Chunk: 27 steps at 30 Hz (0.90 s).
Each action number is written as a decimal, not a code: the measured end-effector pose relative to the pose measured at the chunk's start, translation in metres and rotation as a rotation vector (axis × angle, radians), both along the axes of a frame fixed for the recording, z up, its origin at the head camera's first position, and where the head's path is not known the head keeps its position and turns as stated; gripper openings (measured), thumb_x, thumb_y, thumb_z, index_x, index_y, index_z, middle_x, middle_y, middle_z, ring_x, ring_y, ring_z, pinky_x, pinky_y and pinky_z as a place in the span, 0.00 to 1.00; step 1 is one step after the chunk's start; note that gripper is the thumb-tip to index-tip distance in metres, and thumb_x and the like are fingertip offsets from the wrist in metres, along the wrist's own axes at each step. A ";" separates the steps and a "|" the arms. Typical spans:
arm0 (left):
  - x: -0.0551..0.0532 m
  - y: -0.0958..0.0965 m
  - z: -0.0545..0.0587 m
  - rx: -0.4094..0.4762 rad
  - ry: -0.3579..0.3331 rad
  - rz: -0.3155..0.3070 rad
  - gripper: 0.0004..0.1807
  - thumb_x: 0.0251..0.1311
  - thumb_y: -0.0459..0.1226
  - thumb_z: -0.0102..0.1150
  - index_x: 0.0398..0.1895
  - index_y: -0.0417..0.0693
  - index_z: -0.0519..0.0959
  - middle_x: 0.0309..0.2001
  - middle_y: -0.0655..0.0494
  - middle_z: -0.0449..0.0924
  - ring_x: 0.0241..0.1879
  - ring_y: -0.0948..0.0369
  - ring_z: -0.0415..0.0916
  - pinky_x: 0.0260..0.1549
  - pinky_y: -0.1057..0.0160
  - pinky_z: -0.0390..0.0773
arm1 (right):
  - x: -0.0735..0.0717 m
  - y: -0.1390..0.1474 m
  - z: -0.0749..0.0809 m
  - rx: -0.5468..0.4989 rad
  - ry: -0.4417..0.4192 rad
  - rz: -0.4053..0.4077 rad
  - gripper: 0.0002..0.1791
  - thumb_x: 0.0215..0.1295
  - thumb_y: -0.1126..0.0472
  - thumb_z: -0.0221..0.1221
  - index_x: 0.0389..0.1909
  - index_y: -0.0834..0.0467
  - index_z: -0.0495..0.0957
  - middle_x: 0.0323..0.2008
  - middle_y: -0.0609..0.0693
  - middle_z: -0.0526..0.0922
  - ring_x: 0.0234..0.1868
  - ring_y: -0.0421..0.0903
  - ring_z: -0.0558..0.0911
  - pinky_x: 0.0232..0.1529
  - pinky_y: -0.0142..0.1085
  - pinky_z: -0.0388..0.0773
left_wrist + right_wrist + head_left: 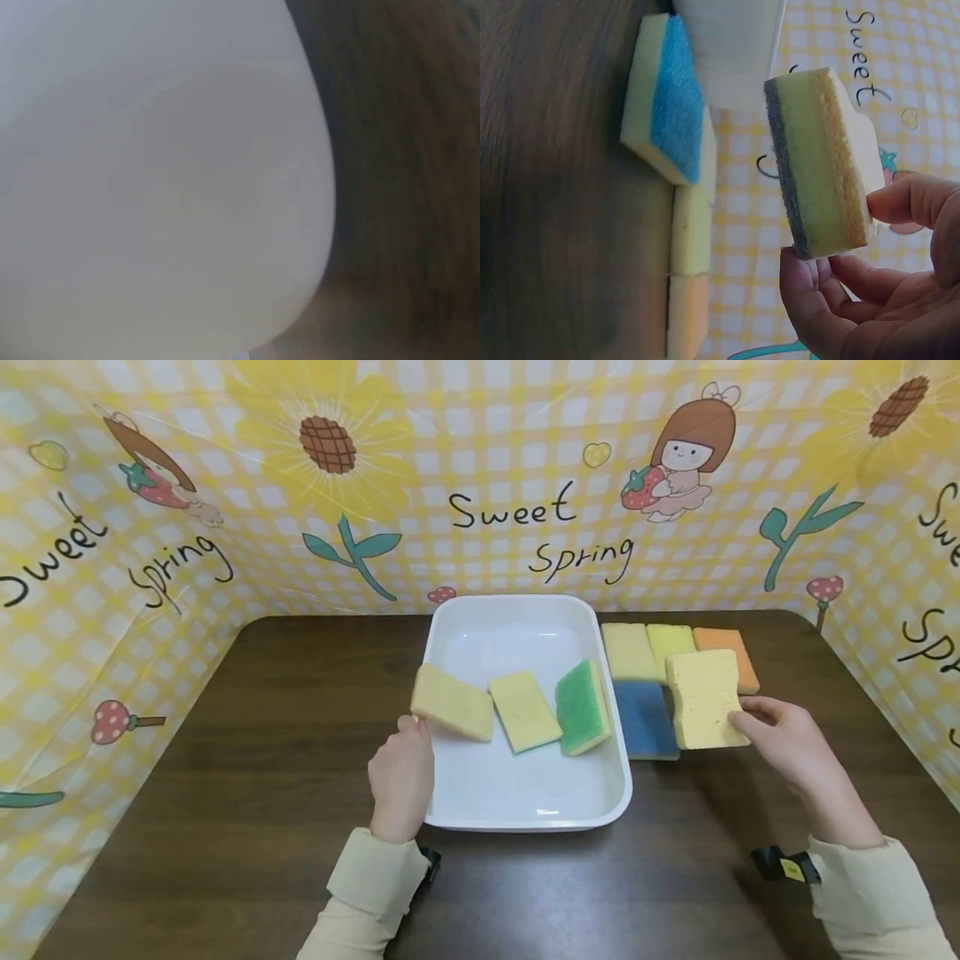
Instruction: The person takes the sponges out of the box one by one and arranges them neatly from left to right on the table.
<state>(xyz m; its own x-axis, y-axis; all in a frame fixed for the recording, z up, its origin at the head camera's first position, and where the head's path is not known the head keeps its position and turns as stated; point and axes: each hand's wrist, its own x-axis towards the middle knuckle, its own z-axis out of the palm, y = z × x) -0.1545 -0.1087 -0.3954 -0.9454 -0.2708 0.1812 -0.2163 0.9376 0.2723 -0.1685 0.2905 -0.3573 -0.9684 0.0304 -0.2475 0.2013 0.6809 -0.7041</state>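
Note:
In the head view, my left hand (401,777) has its fingers curled at the left rim of a white tray (525,814). A tilted pale yellow sponge (453,702) lies against that rim, its corner by the fingers. My right hand (783,743) pinches a pale yellow notched sponge (705,697) by its edge. The right wrist view shows the held sponge (821,165) as layered, with a grey scouring side and the thumb on its pale face. Inside the tray lie another yellow sponge (525,710) and a green-faced sponge (581,706) leaning on the right wall.
Right of the tray, on the brown table (300,710), lie a blue-faced sponge (643,718), a pale yellow sponge (628,652), a lime sponge (667,643) and an orange sponge (723,647). A checked cloth (510,468) stands behind. The left wrist view is filled mostly by white tray wall (187,187).

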 end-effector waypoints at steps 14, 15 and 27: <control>0.001 0.000 0.002 -0.012 0.004 0.005 0.18 0.72 0.39 0.43 0.29 0.33 0.71 0.16 0.40 0.76 0.16 0.47 0.78 0.14 0.54 0.73 | -0.008 0.017 -0.015 -0.007 -0.074 -0.014 0.37 0.73 0.50 0.38 0.65 0.81 0.51 0.62 0.79 0.60 0.31 0.31 0.75 0.35 0.27 0.74; 0.001 0.000 0.001 -0.011 0.001 0.006 0.18 0.72 0.39 0.43 0.29 0.33 0.71 0.16 0.41 0.76 0.16 0.47 0.78 0.14 0.54 0.73 | -0.008 0.017 -0.017 -0.010 -0.076 -0.017 0.37 0.73 0.50 0.38 0.65 0.81 0.51 0.62 0.80 0.59 0.30 0.29 0.74 0.33 0.25 0.73; 0.000 0.001 0.000 -0.015 0.020 0.012 0.18 0.72 0.39 0.43 0.28 0.33 0.71 0.16 0.40 0.76 0.17 0.46 0.79 0.15 0.52 0.75 | -0.017 0.025 -0.034 0.018 -0.095 0.007 0.34 0.73 0.54 0.39 0.61 0.84 0.56 0.56 0.79 0.66 0.30 0.29 0.73 0.31 0.25 0.75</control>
<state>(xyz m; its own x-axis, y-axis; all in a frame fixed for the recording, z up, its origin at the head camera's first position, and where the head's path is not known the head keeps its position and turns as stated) -0.1550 -0.1081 -0.3957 -0.9383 -0.2793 0.2038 -0.2225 0.9390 0.2624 -0.1858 0.3152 -0.3914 -0.9407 0.0287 -0.3381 0.2619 0.6950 -0.6697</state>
